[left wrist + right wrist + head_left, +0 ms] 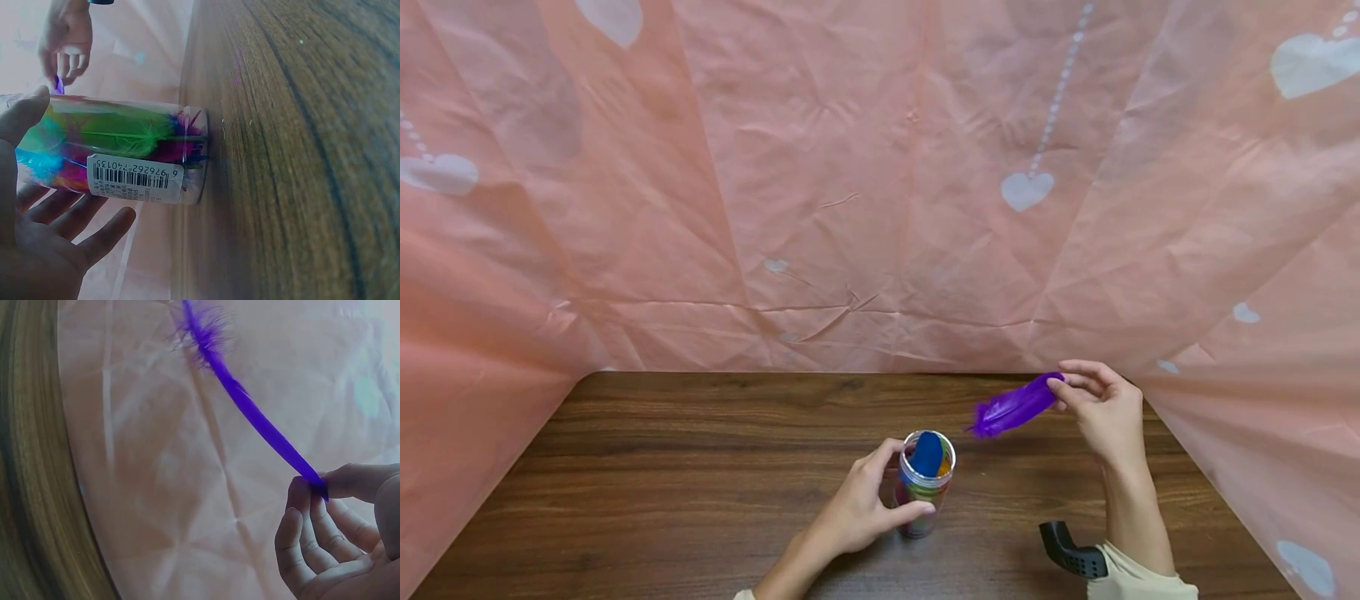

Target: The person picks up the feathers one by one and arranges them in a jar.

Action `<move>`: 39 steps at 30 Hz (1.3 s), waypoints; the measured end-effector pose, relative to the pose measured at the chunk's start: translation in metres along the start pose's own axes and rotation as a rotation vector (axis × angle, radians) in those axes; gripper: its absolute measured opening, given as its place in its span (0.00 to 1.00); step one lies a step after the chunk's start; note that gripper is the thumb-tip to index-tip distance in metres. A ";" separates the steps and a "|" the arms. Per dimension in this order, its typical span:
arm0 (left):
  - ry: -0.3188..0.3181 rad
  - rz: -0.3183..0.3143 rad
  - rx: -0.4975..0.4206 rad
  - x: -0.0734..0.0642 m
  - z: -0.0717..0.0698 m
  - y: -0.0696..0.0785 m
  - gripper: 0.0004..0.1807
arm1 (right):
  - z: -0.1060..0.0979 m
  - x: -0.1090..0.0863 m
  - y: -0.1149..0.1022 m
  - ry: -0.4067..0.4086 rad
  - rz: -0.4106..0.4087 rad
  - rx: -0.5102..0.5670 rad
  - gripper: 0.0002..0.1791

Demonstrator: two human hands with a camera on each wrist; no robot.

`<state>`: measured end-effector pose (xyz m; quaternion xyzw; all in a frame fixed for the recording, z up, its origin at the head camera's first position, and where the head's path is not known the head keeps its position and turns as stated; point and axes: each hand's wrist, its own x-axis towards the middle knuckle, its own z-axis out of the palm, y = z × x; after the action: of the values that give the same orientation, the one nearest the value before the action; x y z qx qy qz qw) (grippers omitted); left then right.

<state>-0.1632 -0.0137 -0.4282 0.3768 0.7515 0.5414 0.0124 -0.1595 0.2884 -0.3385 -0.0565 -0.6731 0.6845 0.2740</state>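
A clear plastic jar (919, 495) stands upright and uncapped on the wooden table. My left hand (859, 505) grips it, thumb on the near side and fingers round the far side. Several coloured feathers fill the jar, and a blue feather (928, 455) shows at its mouth. In the left wrist view the jar carries a white barcode label (136, 178) over green and magenta feathers. To the right of the jar, my right hand (1111, 417) pinches a purple feather (1013, 408) by its tip between thumb and fingers. The feather's fluffy quill end points left, towards the jar.
Dark wood tabletop (700, 467) extends around the jar. Pink cloth (865, 167) printed with pale hearts rises behind the table and along both sides. A black curved piece (1071, 553) sits at my right sleeve.
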 end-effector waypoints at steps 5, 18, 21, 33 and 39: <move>0.004 0.004 0.005 0.000 0.000 -0.002 0.29 | 0.000 -0.002 -0.008 0.012 -0.019 0.047 0.17; 0.001 -0.006 0.005 0.000 0.001 -0.001 0.30 | 0.008 -0.012 -0.030 0.046 -0.097 0.109 0.13; 0.000 -0.004 0.004 0.000 0.000 -0.002 0.29 | 0.010 -0.014 -0.033 0.046 -0.106 0.115 0.14; -0.005 -0.017 -0.007 0.002 -0.003 0.001 0.32 | 0.018 -0.022 -0.048 0.032 -0.126 0.120 0.16; -0.011 -0.020 -0.012 0.002 -0.004 0.002 0.32 | 0.023 -0.028 -0.056 0.021 -0.149 0.116 0.14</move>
<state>-0.1653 -0.0154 -0.4239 0.3720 0.7519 0.5437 0.0243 -0.1297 0.2521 -0.2912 0.0024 -0.6319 0.6994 0.3338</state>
